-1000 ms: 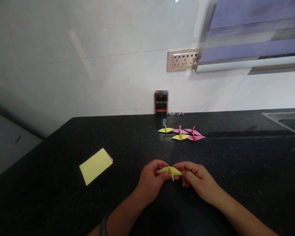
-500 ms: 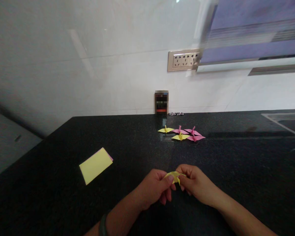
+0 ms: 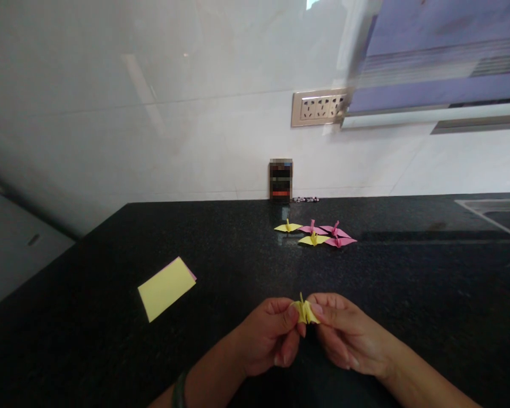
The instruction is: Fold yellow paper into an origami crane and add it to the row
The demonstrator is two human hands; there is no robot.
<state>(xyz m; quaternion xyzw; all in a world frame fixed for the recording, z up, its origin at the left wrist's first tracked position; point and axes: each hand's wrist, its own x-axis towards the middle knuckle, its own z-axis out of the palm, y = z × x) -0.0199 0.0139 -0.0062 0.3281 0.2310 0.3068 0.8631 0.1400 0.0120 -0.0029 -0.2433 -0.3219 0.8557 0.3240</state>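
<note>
I note yellow crane (image 3: 305, 311), wings spread 1 s ago, now squeezed narrow, lower centre of frame, over desk (image 3: 110, 351). Left hand (image 3: 267, 337) and right hand (image 3: 348, 334) both pinch it, fingertips meeting.

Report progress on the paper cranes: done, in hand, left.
Done: five cranes grouped near the wall, two yellow, three pink. In hand: a sixth yellow crane, pinched between left hand and right hand. Left: the flat paper sheets on the countertop, yellow over pink.
</note>
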